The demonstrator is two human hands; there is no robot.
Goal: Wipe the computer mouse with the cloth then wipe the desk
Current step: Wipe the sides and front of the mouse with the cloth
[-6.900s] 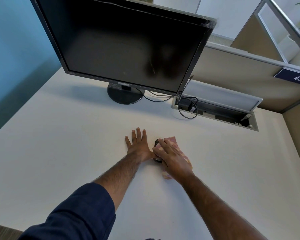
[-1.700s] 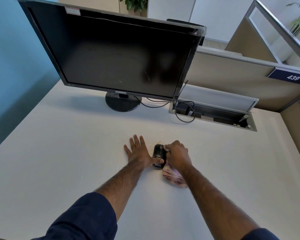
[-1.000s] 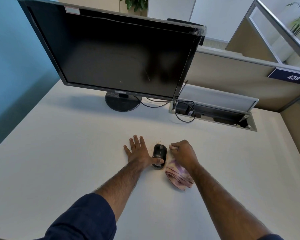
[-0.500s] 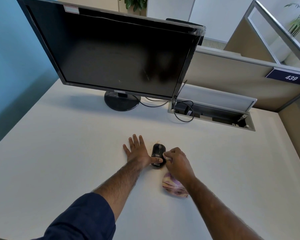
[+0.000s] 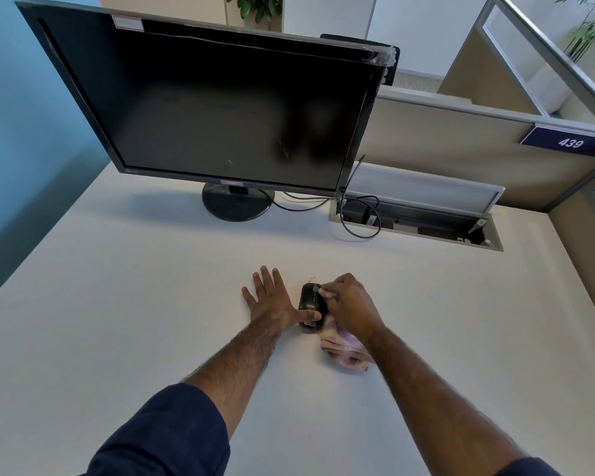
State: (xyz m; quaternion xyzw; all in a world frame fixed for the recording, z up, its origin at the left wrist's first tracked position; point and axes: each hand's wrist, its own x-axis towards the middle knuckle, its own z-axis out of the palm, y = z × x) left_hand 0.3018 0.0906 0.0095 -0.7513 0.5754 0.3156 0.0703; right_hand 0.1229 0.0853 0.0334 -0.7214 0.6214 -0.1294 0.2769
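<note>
A black computer mouse (image 5: 309, 301) lies on the white desk (image 5: 134, 304) in the middle of the view. My left hand (image 5: 272, 300) rests flat to its left, fingers spread, with the thumb pressed on the mouse's near end. My right hand (image 5: 349, 305) is closed on a pink patterned cloth (image 5: 344, 348) and presses a fold of it against the mouse's right side and front. Most of the cloth trails out under my right wrist. A few brown specks (image 5: 306, 279) lie on the desk just beyond the mouse.
A large black monitor (image 5: 220, 101) on a round stand (image 5: 236, 204) fills the back of the desk. Its cables (image 5: 358, 228) run into an open cable tray (image 5: 416, 221) at the back right. Partition walls close off the back and right sides.
My right hand with the cloth has slid forward along the mouse's right side toward its front. My left hand and the mouse stay where they were.
</note>
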